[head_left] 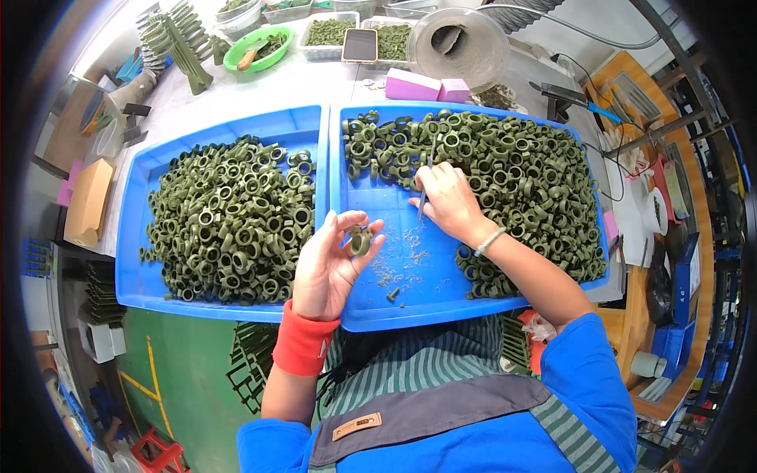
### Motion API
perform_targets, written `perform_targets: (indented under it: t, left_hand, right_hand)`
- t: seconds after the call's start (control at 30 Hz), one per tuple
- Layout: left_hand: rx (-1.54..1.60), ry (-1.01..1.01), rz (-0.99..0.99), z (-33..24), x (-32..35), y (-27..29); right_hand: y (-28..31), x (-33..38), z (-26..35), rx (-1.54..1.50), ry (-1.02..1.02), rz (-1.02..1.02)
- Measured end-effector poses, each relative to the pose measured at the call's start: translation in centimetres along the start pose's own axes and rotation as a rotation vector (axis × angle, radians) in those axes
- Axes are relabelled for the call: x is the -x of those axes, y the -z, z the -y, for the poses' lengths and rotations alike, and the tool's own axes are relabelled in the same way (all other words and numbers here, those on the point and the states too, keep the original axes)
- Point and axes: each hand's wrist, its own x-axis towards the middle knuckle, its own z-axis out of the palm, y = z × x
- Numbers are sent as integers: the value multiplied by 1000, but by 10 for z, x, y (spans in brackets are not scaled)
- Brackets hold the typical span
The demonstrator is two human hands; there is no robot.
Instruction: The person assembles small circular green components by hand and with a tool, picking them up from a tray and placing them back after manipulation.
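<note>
My left hand [331,264] holds one olive-green ring part [360,240] between thumb and fingertips, over the seam between two blue trays. My right hand [448,197] grips a thin grey metal tool [426,177] and rests over the right blue tray [371,311], at the edge of its heap of green ring parts [520,173]. Green shavings [398,264] lie on the bare tray floor under my hands. The left blue tray [142,284] holds a second dense pile of the same ring parts [233,221]. A red wristband is on my left wrist.
Behind the trays stand pink blocks [426,85], a round metal sieve [457,43], a phone [360,45], clear tubs of green parts [327,33], a green bowl [256,49] and stacked green pieces [177,39]. A wooden bench with tools [662,181] is at right; a cardboard box [87,201] at left.
</note>
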Motion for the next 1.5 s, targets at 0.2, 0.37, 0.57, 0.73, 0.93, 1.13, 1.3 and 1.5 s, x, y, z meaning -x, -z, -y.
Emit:
perform_targets:
  t: [0.2, 0.37, 0.57, 0.73, 0.93, 1.13, 1.3, 1.5]
  left_hand:
    - [-347, 86, -153, 7, 0, -6]
    - [-226, 152, -182, 17, -7, -19]
    - [-249, 10, -139, 17, -4, -11]
    - [-388, -15, -129, 11, -2, -6]
    - [-431, 128, -99, 3, 0, -7]
    - [-478, 199, -28, -5, 2, -9]
    - [-455, 205, -42, -6, 4, -8]
    - [-390, 141, -91, -1, 3, -6]
  right_hand:
    - [13, -1, 22, -383, -34, -28]
    - [47, 13, 60, -167, 501, -273]
    - [64, 21, 65, -247, 475, -233]
    - [99, 20, 55, -636, 59, -83]
    - [110, 13, 46, -946, 85, 122]
    - [110, 3, 45, -812, 245, 142]
    - [102, 9, 47, -780, 286, 106]
    - [88, 28, 60, -892, 119, 38]
